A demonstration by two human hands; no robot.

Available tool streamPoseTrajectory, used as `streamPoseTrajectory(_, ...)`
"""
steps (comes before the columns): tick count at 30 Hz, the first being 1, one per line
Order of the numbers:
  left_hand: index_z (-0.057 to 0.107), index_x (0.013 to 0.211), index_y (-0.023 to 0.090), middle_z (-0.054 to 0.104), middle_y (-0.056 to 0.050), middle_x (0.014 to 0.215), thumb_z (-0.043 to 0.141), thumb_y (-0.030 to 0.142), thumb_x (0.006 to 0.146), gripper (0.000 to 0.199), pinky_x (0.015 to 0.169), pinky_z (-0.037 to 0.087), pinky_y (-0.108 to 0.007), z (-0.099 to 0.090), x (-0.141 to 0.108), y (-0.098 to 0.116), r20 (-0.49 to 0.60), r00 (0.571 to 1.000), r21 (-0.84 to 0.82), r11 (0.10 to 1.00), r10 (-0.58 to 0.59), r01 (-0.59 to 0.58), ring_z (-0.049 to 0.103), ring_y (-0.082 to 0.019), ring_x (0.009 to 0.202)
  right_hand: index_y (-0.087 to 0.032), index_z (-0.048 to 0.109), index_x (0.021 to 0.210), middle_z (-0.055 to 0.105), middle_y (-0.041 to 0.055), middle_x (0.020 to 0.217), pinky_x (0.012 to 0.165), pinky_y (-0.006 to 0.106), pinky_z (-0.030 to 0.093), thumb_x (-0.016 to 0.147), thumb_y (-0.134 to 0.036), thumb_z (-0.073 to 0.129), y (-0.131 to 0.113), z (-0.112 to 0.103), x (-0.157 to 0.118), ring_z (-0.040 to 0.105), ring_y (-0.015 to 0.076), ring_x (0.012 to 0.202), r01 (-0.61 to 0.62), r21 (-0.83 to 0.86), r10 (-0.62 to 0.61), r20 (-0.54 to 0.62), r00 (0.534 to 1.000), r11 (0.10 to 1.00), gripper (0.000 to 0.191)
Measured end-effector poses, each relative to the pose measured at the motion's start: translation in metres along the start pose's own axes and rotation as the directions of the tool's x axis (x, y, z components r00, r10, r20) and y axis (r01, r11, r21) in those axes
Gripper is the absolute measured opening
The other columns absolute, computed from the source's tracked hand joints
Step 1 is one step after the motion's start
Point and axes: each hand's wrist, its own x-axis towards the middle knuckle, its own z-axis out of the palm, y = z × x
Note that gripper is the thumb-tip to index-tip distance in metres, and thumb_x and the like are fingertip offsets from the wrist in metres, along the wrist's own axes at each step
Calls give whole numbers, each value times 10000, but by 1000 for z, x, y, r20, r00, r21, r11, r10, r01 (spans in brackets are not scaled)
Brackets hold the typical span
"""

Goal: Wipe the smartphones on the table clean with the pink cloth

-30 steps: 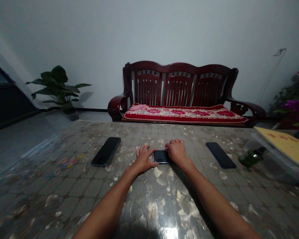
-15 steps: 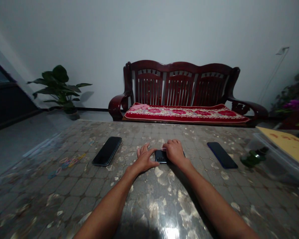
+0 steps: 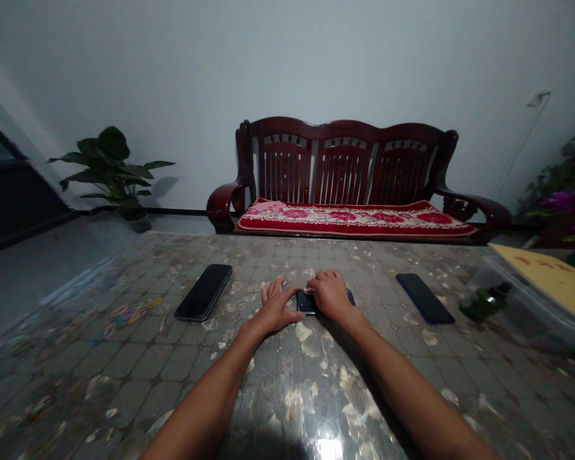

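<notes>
A dark phone (image 3: 307, 307) lies on the table, back side up with its camera block at the left end. My left hand (image 3: 278, 308) holds that end, thumb at the near corner and index finger at the far corner, other fingers spread on the tabletop. Over the phone's middle sits my right hand (image 3: 331, 295), fingers curled and pressed down. A bit of pale pink cloth (image 3: 308, 291) shows under its fingertips; most of it is hidden. The phone's right end peeks out past the right hand.
Another phone (image 3: 204, 292) lies left, beside coloured rubber bands (image 3: 133, 313). To the right are a third phone (image 3: 425, 299), a green bottle (image 3: 485, 303) and a clear plastic box (image 3: 531, 313) with a yellow sheet (image 3: 546, 271) on top. A wooden bench (image 3: 349, 166) stands beyond the patterned table (image 3: 172, 358).
My right hand has slid slightly left along the phone, uncovering more of its right end and showing more pink cloth. The left hand keeps its place on the phone.
</notes>
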Motion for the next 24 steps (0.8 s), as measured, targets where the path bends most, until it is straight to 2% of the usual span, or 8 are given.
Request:
streamPoseTrajectory(4, 613, 1369, 333, 328, -122, 1640, 861, 341, 715, 699, 1239, 109, -629, 0, 0, 0, 0, 1000, 6, 1000, -3, 3, 222, -393, 1550, -258, 780, 1065, 705, 96, 1045, 975, 364, 287, 1030, -325, 477, -3, 1, -1, 558, 246, 1056, 84, 14, -84, -5, 996, 996, 312)
streamPoseTrajectory(10, 620, 1362, 323, 324, -131, 1639, 856, 352, 722, 683, 1238, 107, -628, 3, 0, -2, -8, 1000, 26, 1000, 0, 0, 222, -395, 1549, -259, 786, 1051, 711, 99, 1054, 946, 373, 294, 1012, -270, 486, 9, -1, -4, 560, 261, 1049, -39, -14, 39, -16, 999, 999, 303)
streamPoseTrajectory(15, 611, 1373, 330, 325, -134, 1641, 854, 349, 725, 693, 1237, 111, -621, 3, 1, -2, -2, 1000, 26, 1000, -4, 4, 214, -391, 1553, -271, 783, 1049, 715, 81, 1030, 1006, 367, 273, 1018, -298, 492, 5, -3, -11, 567, 241, 1032, 90, 28, -90, 7, 996, 996, 294)
streamPoseTrajectory(18, 610, 1374, 322, 325, -140, 1641, 849, 352, 727, 690, 1237, 109, -619, 2, 0, -1, 1, 1000, 24, 1000, -2, 2, 206, -390, 1556, -269, 786, 1049, 718, 91, 1039, 1044, 389, 247, 1014, -291, 494, 8, -3, -11, 566, 253, 1049, 42, -4, -42, 8, 999, 999, 296)
streamPoseTrajectory(21, 625, 1351, 314, 340, -135, 1635, 846, 352, 721, 669, 1236, 113, -622, 2, 0, -1, -8, 1000, 19, 1000, 2, -2, 213, -398, 1551, -263, 786, 1057, 718, 100, 1067, 1013, 388, 269, 1011, -281, 493, 9, -2, -9, 563, 266, 1070, -46, -24, 46, -6, 999, 999, 297)
streamPoseTrajectory(24, 629, 1340, 330, 359, -112, 1628, 853, 343, 702, 676, 1232, 119, -635, 3, 1, -1, -20, 1000, 6, 1000, -3, 3, 233, -406, 1541, -273, 775, 1087, 716, 89, 1081, 989, 373, 283, 1020, -295, 484, 4, 0, -8, 565, 253, 1058, -11, -6, 11, -5, 1000, 1000, 299)
